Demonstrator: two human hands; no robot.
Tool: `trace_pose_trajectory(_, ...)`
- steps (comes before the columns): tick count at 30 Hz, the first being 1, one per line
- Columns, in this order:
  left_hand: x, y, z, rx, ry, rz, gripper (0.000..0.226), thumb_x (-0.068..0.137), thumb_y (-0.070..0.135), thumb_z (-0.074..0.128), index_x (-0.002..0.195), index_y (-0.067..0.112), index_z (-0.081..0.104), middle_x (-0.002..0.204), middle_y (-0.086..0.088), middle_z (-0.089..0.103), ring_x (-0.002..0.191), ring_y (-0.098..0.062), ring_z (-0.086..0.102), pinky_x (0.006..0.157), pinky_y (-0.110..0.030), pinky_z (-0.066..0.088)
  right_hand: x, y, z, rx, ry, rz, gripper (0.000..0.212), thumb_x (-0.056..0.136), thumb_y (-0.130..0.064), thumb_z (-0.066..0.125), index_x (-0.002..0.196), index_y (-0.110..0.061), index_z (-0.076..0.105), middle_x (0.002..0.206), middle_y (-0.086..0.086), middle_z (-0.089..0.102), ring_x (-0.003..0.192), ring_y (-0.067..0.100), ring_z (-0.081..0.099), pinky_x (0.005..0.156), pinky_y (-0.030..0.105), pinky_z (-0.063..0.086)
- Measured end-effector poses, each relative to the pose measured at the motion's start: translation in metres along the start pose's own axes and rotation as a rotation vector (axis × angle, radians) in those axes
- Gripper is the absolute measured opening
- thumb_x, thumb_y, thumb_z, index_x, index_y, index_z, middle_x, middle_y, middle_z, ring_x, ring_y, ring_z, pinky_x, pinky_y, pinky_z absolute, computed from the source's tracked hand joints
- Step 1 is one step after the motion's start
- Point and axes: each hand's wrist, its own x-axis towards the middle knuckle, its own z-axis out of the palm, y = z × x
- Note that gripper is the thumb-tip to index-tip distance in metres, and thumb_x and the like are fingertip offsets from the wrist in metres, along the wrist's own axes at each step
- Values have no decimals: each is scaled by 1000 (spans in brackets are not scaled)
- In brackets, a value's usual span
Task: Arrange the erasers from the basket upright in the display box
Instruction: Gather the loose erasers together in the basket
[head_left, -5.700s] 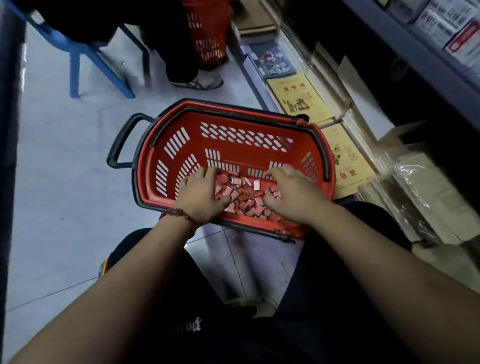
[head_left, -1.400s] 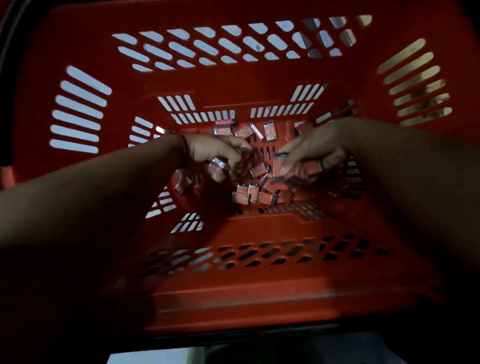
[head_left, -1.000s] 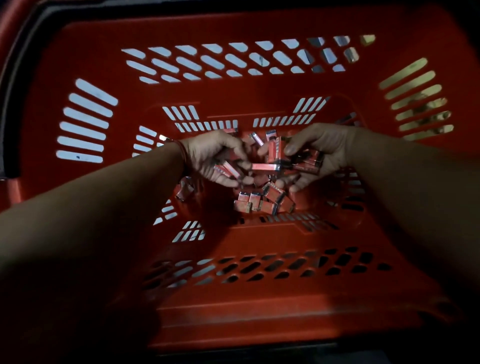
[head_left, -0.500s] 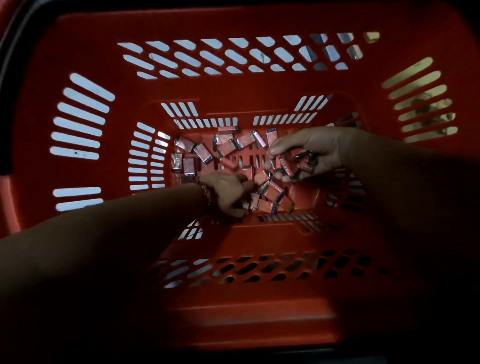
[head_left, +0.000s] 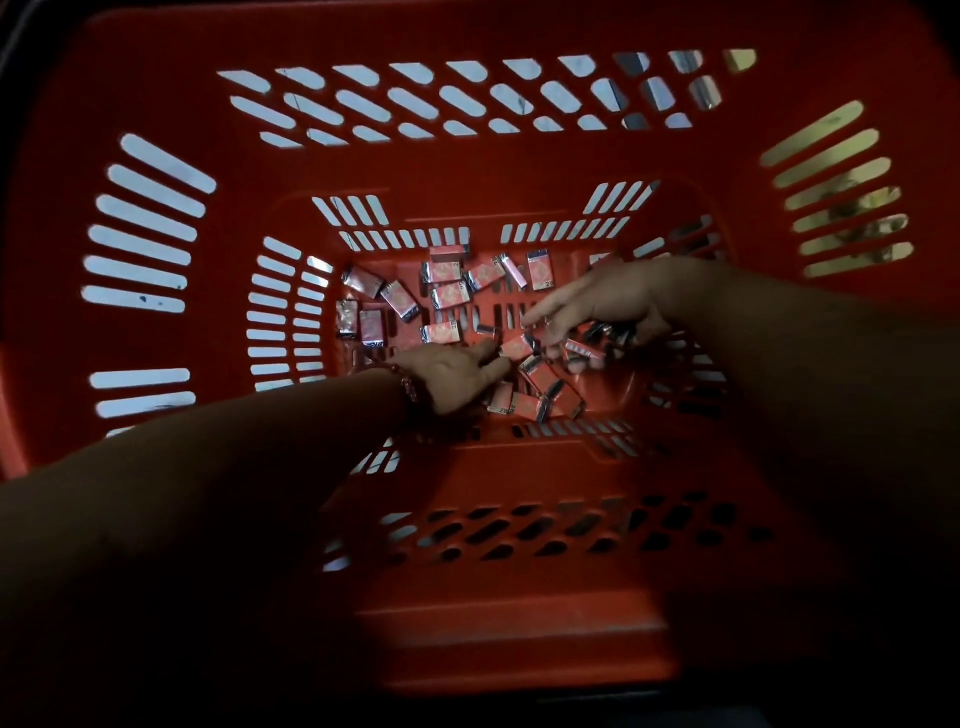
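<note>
Loose erasers (head_left: 447, 296) are lying scattered in the red basket (head_left: 519, 171). The right hand (head_left: 608, 306) is clutching several in curled fingers, while the left hand (head_left: 452, 374) is touching one eraser (head_left: 516, 346) with straightened fingers.

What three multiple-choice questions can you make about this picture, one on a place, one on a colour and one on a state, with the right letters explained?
1. Where are the left hand and the right hand?
A) inside the basket
B) on a handle
C) over a display box

2. What colour is the basket?
A) blue
B) red
C) green

3. How do the loose erasers lie?
A) upright in a row
B) lying down and scattered
C) in one stack

Answers: 1 A, both reach down to its floor; 2 B, its slotted walls are red; 3 B, they lie on the floor, pointing in different directions.
</note>
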Motion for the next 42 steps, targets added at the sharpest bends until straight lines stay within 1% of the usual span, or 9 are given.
trace_pose_trajectory(10,10,-15,11,25,160,113,64,95,66,17,146,30,31,132,-6,58,89,-17,57,80,-37,46,13,10,1,-91,53,56,36,83,3,73,115,-15,73,106,20,67,60,25,69,44,26,52)
trace_pose_trajectory(14,5,-14,12,-27,104,55,46,106,54,17,147,34,24,125,-6,56,89,-19,56,81,-37,44,14,10,0,-153,37,68,32,82,2,74,111,-11,74,103,23,68,60,27,69,45,27,52)
trace_pose_trajectory(19,6,-10,1,-187,82,-7,57,106,38,26,154,8,37,156,-17,40,138,-34,44,111,-45,37,11,5,-1,-230,46,66,33,83,4,73,113,-9,72,82,20,70,55,26,67,46,28,53)
trace_pose_trajectory(22,8,-13,-6,-196,113,-65,56,102,55,23,145,25,43,131,-7,62,105,-26,59,91,-39,49,7,-4,3,-440,115,19,29,84,-1,73,111,-12,73,65,8,71,45,16,66,45,29,55)
trace_pose_trajectory(24,12,-19,-8,-208,182,-107,34,107,51,29,126,30,49,102,2,67,85,-16,61,71,-30,44,4,-12,5,-551,197,-17,26,84,-3,74,109,-11,73,82,11,70,57,20,69,46,29,57)
trace_pose_trajectory(27,6,-21,-21,-109,142,-57,27,106,34,49,125,20,64,112,-4,71,91,-17,64,72,-26,44,-10,-22,11,-658,285,-102,21,86,-4,73,105,-12,74,98,10,68,80,26,67,53,28,55)
trace_pose_trajectory(30,-19,-13,-49,37,131,-44,24,101,28,63,118,13,68,116,-8,67,104,-25,66,78,-25,42,-39,-32,15,-729,367,-203,21,86,-9,75,105,-17,76,84,-6,65,80,13,59,69,21,43)
trace_pose_trajectory(39,-148,56,-151,250,669,30,57,85,73,58,72,18,55,81,-9,68,79,-32,67,62,-31,47,-192,0,32,-502,790,-519,31,78,-13,83,108,-16,75,80,-5,59,82,12,57,65,21,39)
trace_pose_trajectory(42,-192,106,-187,259,842,50,68,81,82,41,63,17,47,72,-9,64,70,-33,63,59,-30,41,-260,31,44,-308,902,-591,31,77,-14,84,103,-18,69,81,-6,58,59,4,56,65,28,52)
